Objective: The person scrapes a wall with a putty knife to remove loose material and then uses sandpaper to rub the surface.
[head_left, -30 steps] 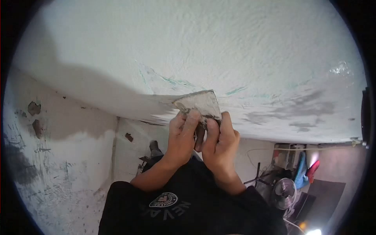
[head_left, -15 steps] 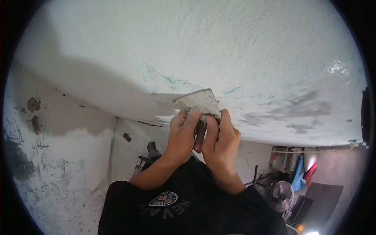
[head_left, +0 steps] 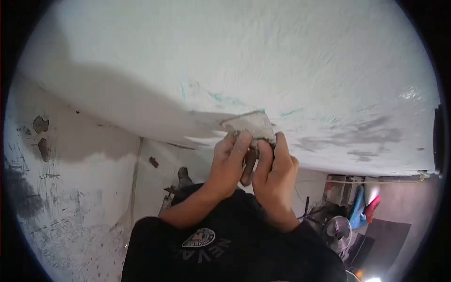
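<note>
From my remote post I record the left hand (head_left: pixel 226 162) and the right hand (head_left: pixel 276 164) pinching the scraper (head_left: pixel 251 126) along the near part of its blade; its handle (head_left: pixel 249 168) lies between them; the blade tilts near the green marks (head_left: pixel 216 97) on the wall (head_left: pixel 305 56); I cannot tell whether its far edge touches; uneven thumb pressure could, I judge, twist it and gouge the surface; a slackened pinch could drop it.
</note>
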A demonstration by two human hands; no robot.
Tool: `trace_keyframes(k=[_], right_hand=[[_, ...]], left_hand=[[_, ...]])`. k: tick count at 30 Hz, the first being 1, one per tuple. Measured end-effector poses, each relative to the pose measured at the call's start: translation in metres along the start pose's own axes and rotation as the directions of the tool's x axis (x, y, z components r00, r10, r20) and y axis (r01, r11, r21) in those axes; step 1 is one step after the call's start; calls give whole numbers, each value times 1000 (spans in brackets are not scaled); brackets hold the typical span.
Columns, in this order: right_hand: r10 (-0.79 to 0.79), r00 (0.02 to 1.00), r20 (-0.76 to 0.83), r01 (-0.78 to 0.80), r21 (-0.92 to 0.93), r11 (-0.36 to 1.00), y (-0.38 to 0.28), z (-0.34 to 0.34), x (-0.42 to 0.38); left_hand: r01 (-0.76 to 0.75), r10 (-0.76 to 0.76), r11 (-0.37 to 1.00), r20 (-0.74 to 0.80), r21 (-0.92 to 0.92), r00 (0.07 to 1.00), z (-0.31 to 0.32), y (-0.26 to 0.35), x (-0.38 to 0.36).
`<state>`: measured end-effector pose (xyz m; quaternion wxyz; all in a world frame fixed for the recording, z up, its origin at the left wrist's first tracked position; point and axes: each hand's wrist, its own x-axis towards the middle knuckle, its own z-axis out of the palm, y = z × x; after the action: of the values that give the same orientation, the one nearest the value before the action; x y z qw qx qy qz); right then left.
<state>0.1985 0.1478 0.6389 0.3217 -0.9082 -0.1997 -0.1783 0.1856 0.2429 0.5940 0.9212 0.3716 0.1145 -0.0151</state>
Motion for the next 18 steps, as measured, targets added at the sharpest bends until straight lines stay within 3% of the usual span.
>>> trace_keyframes(k=[1, 5, 7, 10, 11, 13, 15, 18], right_hand=[[122, 982, 144, -135, 83, 987, 0, -5, -1], [123, 984, 127, -146, 186, 972, 3, -10, 1], [94, 989, 118, -103, 72, 992, 1, -5, 5], [51, 993, 109, -65, 129, 990, 5, -9, -2], [135, 980, 147, -159, 166, 973, 4, -13, -4], [90, 989, 118, -106, 134, 985, 0, -4, 6], [66, 991, 118, -78, 95, 992, 1, -5, 4], [157, 979, 128, -183, 226, 957, 1, -12, -6]], left_hand=[[-24, 24, 1000, 39, -11, 999, -2, -4, 0], [4, -3, 1000, 36, -28, 999, 4, -2, -2], [-31, 31, 999, -20, -36, 999, 3, -3, 2], [-32, 36, 997, 74, -63, 997, -2, -9, -4], [-15, 19, 998, 76, -58, 997, -2, -9, -7], [-28, 27, 999, -18, -25, 999, 3, -3, -3], [-15, 15, 999, -8, -30, 1000, 3, -2, -4], [12, -12, 1000, 22, -12, 1000, 2, -8, -10]])
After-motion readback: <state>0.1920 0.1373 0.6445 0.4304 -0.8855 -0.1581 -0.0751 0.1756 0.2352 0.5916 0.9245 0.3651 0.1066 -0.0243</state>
